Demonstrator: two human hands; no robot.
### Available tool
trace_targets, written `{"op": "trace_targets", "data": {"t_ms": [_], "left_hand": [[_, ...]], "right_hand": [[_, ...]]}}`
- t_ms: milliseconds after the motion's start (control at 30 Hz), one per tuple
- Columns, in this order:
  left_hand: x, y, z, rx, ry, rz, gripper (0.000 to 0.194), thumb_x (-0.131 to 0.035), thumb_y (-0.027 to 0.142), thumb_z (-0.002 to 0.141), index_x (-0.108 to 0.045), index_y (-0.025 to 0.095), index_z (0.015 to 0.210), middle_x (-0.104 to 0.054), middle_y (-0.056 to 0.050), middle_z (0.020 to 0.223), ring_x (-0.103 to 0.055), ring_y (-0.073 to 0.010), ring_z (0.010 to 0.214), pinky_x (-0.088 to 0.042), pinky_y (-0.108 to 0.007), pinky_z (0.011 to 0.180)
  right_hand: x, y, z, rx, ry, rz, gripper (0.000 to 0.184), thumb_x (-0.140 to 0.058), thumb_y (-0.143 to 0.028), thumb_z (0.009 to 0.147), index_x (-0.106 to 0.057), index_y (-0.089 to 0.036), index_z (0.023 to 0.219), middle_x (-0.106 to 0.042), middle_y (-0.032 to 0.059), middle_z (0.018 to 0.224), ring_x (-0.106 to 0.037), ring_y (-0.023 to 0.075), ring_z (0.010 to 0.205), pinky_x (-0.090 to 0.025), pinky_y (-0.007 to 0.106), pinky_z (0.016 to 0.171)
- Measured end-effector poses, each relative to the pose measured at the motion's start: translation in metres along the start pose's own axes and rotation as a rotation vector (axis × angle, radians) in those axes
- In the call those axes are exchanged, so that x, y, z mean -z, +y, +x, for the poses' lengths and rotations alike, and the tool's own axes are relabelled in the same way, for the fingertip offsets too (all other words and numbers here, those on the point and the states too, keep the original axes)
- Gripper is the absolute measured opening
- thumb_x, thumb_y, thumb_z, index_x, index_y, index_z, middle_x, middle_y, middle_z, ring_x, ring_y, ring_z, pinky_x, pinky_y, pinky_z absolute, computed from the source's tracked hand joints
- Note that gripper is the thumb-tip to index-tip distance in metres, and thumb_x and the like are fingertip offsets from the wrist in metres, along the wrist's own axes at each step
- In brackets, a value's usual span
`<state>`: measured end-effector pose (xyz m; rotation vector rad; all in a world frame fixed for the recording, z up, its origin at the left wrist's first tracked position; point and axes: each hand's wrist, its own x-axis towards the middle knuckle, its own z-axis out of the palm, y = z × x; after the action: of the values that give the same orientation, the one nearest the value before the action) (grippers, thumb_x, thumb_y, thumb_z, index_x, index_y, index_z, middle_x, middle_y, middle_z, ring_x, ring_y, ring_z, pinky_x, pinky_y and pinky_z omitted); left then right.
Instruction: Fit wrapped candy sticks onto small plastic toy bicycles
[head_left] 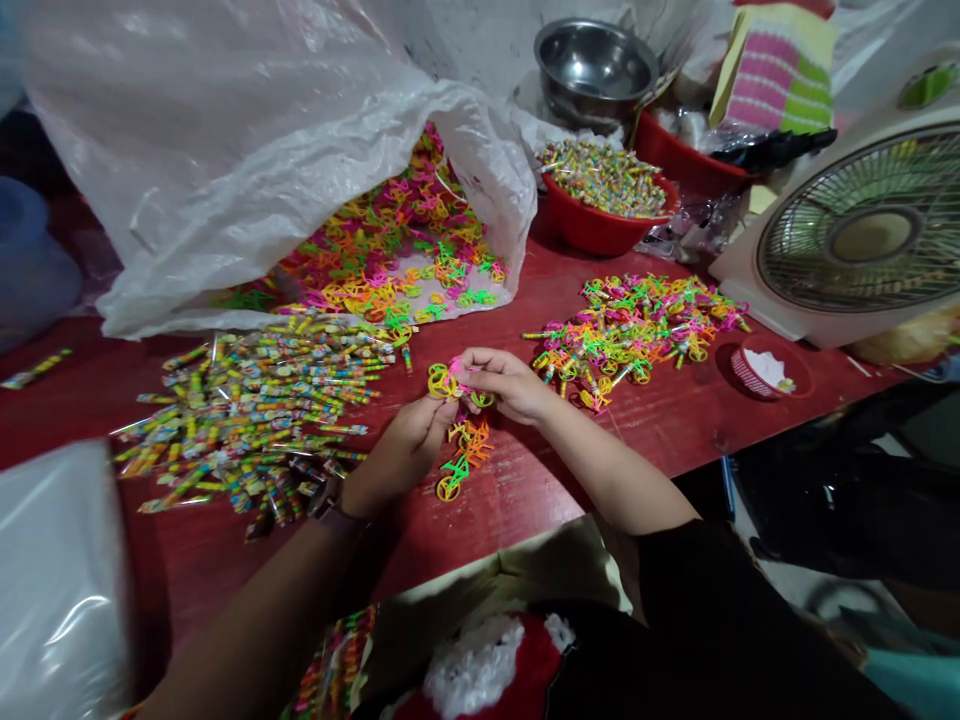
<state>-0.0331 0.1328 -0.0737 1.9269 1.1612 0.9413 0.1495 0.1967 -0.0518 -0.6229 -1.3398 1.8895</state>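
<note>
Red wooden surface strewn with tiny plastic pieces, the left hand and right hand closed in a pinch on a yellow-wheeled plastic bicycle.

Just below the hands sits a small bicycle heap. Left of the hands lies a broad pile of striped wrapped sticks, and beyond it a white plastic bag spills a much larger heap of loose bicycles. Right of the hands, a smaller pile of bicycles fitted with sticks looks already joined, and farther off a red bowl holds more sticks. Judging by these heaps, most pieces appear unjoined so far.
</note>
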Motion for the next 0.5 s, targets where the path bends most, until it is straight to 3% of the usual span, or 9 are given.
{"op": "trace_targets", "data": {"t_ms": [67, 233, 333, 500], "left_hand": [[0.0, 0.0, 0.0, 0.004, 0.015, 0.018, 0.03, -0.038, 0.038, 0.107, -0.056, 0.02, 0.091, -0.065, -0.004, 0.09, -0.061, -0.0189, 0.085, -0.046, -0.031, 0.083], [0.0, 0.0, -0.002, 0.045, -0.007, 0.03, 0.038, -0.037, 0.04, 0.105, -0.045, 0.022, 0.073, -0.051, 0.0, 0.068, -0.047, -0.0163, 0.064, -0.038, -0.031, 0.064], [-0.001, -0.001, -0.002, 0.074, 0.024, 0.031, 0.038, -0.036, 0.04, 0.104, -0.043, 0.023, 0.071, -0.049, 0.0, 0.066, -0.045, -0.016, 0.061, -0.035, -0.032, 0.061], [-0.008, -0.005, 0.001, 0.127, 0.057, 0.023, 0.039, -0.032, 0.043, 0.106, -0.045, 0.023, 0.075, -0.051, 0.0, 0.068, -0.047, -0.0162, 0.061, -0.036, -0.031, 0.061]], "right_hand": [[-0.001, 0.003, 0.0, 0.025, -0.002, -0.002, 0.036, -0.084, -0.046, 0.08, -0.062, -0.018, 0.083, -0.061, -0.0047, 0.069, -0.051, 0.009, 0.056, -0.043, 0.022, 0.057], [-0.003, 0.008, -0.002, 0.071, 0.023, -0.085, 0.039, -0.083, -0.051, 0.08, -0.06, -0.019, 0.085, -0.059, -0.0042, 0.073, -0.049, 0.0093, 0.06, -0.04, 0.022, 0.058], [-0.005, 0.012, -0.003, 0.123, 0.097, -0.238, 0.043, -0.081, -0.055, 0.08, -0.057, -0.02, 0.085, -0.056, -0.0043, 0.073, -0.048, 0.011, 0.064, -0.04, 0.024, 0.061], [-0.016, 0.021, 0.001, 0.298, 0.263, -0.557, 0.029, -0.065, -0.047, 0.093, -0.056, -0.02, 0.085, -0.059, -0.0005, 0.08, -0.056, 0.016, 0.079, -0.045, 0.028, 0.074]]}}
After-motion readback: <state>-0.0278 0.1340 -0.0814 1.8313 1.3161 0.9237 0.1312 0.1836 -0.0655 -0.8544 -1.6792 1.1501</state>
